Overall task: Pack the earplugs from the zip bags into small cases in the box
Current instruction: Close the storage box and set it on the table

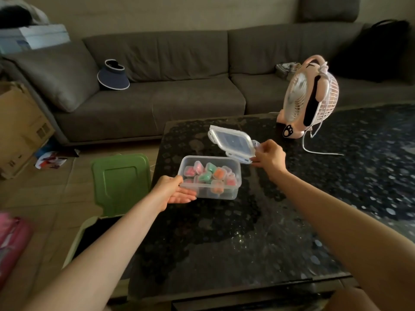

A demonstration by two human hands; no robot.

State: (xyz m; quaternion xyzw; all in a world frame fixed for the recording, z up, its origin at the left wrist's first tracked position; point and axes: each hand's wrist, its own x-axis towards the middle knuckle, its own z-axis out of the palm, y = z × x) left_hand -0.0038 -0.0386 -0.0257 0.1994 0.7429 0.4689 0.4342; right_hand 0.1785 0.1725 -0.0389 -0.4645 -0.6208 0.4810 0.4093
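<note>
A grey sofa (157, 102) is noted behind a dark patterned table (247, 221), on whose far side a pink fan (310, 97) stands. Over the table's left part a clear box (224, 195) is held, its long axis running left to right between the two hands. Its left end is gripped by the left hand (177, 189), thumb on the rim and fingers beneath. The lid (231, 141) is raised and tilted behind the box's far right corner, and is pinched at its right edge by the right hand (267, 157). Small cases (208, 173) with pink, green and orange contents are heaped in the box. No zip bags are made out. The lid is judged nearer the right hand. Closing would require it to be brought down and leftward along the box's length.
</note>
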